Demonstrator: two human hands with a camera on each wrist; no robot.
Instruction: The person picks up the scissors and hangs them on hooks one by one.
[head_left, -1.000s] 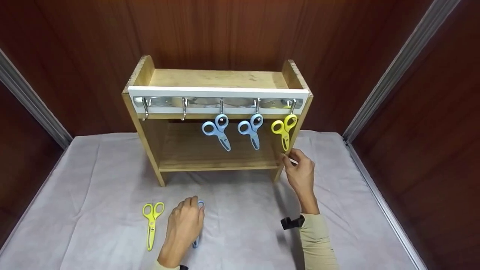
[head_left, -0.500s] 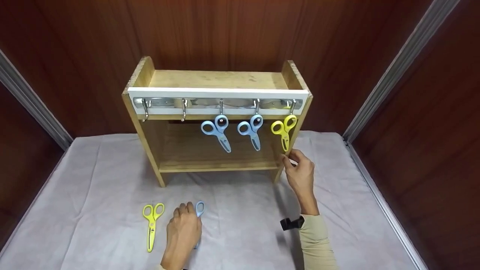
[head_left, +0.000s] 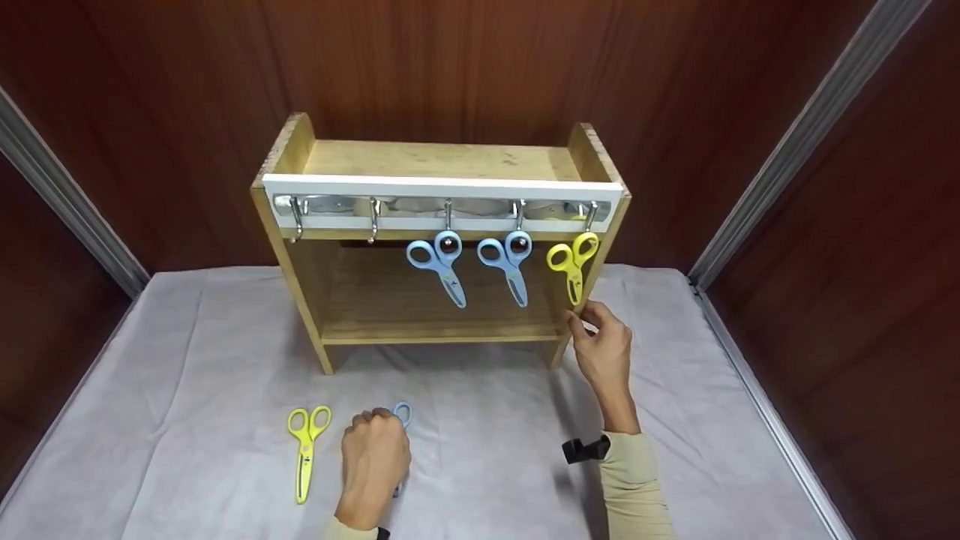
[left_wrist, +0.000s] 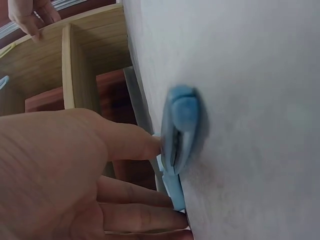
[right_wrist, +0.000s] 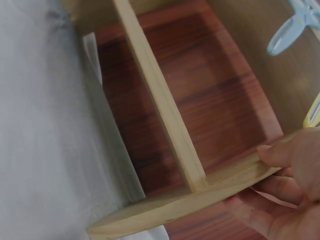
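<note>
My left hand (head_left: 376,461) is over a pair of blue scissors (head_left: 403,412) on the cloth, its back covering most of them in the head view. Up close in the left wrist view, the thumb presses one side of the blue handle (left_wrist: 185,114) and the fingers reach under the other side. Left of this hand lies a pair of yellow scissors (head_left: 304,454). My right hand (head_left: 604,346) pinches the right side panel (right_wrist: 200,202) of a wooden shelf between thumb and fingers. Just above it, yellow scissors (head_left: 574,271) hang from the rightmost hook.
A white rail (head_left: 442,182) with several metal hooks runs along the shelf's upper front. Blue scissors (head_left: 445,271) hang from its middle hook, and another blue pair (head_left: 513,270) beside them. Grey cloth (head_left: 217,375) covers the table; dark wooden walls (head_left: 450,67) surround it.
My left hand has shifted slightly toward me and its fingers have curled in more at the blue scissors. The right hand stays at the shelf's side panel.
</note>
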